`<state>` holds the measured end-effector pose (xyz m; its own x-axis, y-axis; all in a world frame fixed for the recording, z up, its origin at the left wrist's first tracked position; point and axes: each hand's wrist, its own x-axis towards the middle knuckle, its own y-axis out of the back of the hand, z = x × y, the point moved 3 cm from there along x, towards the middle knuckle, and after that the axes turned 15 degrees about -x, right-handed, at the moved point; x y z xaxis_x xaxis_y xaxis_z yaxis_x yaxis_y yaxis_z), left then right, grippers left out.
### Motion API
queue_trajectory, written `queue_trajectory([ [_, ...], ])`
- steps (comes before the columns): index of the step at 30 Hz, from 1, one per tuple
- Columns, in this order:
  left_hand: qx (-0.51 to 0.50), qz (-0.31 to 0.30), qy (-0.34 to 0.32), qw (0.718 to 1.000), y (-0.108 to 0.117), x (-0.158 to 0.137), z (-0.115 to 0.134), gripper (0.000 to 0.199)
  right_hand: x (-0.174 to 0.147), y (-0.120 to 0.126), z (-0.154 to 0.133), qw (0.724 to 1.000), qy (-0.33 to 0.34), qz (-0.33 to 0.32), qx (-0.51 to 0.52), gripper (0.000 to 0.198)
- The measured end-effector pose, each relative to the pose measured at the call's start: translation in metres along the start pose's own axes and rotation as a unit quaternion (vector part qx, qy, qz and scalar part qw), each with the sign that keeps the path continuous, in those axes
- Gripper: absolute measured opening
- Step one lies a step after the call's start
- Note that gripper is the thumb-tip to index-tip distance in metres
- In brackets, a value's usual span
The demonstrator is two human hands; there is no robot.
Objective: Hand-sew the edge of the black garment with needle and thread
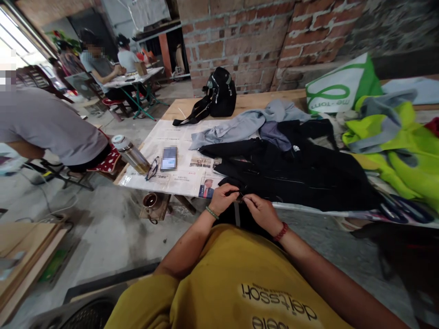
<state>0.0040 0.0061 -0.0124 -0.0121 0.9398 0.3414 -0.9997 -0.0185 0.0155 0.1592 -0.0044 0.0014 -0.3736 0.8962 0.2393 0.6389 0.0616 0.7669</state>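
Observation:
A black garment (291, 169) lies spread over the newspaper-covered table, its near edge reaching my hands. At that edge, my left hand (222, 200) wears a green beaded bracelet and pinches a bit of the black cloth between thumb and fingers. Just to its right, my right hand (263, 213), with a red bracelet, is closed in a pinch close to the cloth. What sits between its fingertips is too small and dark to make out. A grey-blue garment (236, 125) lies crumpled behind the black one.
On the table's left are a flask (132, 155), glasses (152, 168) and a phone (168, 158). Behind are a black bag (221, 93) and a green-white bag (338, 89); yellow-green clothing (404, 151) is right. A person (51, 123) sits at left; others work farther back.

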Motion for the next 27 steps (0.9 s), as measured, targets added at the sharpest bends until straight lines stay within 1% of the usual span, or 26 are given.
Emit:
queue_trajectory([
  [5, 0.035, -0.002, -0.024, 0.999, -0.004, -0.004, 0.003, 0.013, 0.000, -0.001, 0.001, 1.000, -0.009, -0.004, -0.010, 0.025],
  [9, 0.086, 0.007, -0.084, 0.993, -0.006, -0.008, 0.008, 0.012, 0.000, -0.002, 0.000, 1.000, -0.012, -0.003, -0.002, 0.025],
  [12, 0.110, -0.005, -0.136, 0.985, -0.007, -0.010, 0.013, 0.014, 0.000, -0.003, -0.001, 1.000, -0.015, -0.003, 0.007, 0.024],
  [14, 0.120, -0.016, -0.155, 0.980, -0.008, -0.012, 0.016, 0.015, 0.000, -0.003, -0.002, 1.000, -0.021, -0.006, 0.009, 0.025],
  [20, 0.146, -0.016, -0.157, 0.977, -0.009, -0.014, 0.020, 0.018, 0.002, -0.004, -0.005, 0.999, -0.044, 0.005, 0.013, 0.025],
  [24, 0.208, -0.026, -0.187, 0.960, -0.010, -0.017, 0.019, 0.023, 0.003, -0.006, -0.009, 0.998, -0.055, 0.010, 0.026, 0.026],
  [27, 0.260, -0.045, -0.191, 0.946, -0.010, -0.020, 0.016, 0.026, 0.003, -0.007, -0.009, 0.997, -0.066, 0.011, 0.032, 0.025],
])
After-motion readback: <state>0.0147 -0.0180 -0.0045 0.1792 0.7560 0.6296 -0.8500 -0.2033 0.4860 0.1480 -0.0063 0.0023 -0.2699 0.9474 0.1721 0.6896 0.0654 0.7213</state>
